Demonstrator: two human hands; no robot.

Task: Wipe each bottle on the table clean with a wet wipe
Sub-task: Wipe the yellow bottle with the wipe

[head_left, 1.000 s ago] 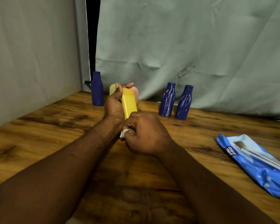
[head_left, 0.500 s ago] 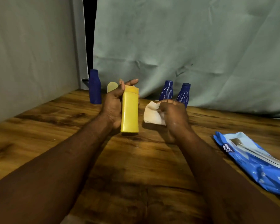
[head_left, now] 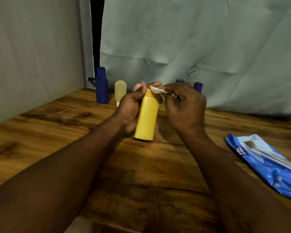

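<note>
A yellow bottle is held tilted above the middle of the wooden table; my left hand grips its side. My right hand pinches a white wet wipe against the bottle's top. A dark blue bottle stands at the back left, with a pale yellow tube beside it. The caps of two more blue bottles show behind my right hand. A pink object peeks out behind my left hand's fingers.
A blue wet-wipe pack lies at the table's right edge. Grey cloth hangs behind the table, and a grey wall closes the left side. A dark gap shows between them.
My right hand has brought the wipe from beside the bottle up onto its top. The left hand has tilted the bottle a little.
</note>
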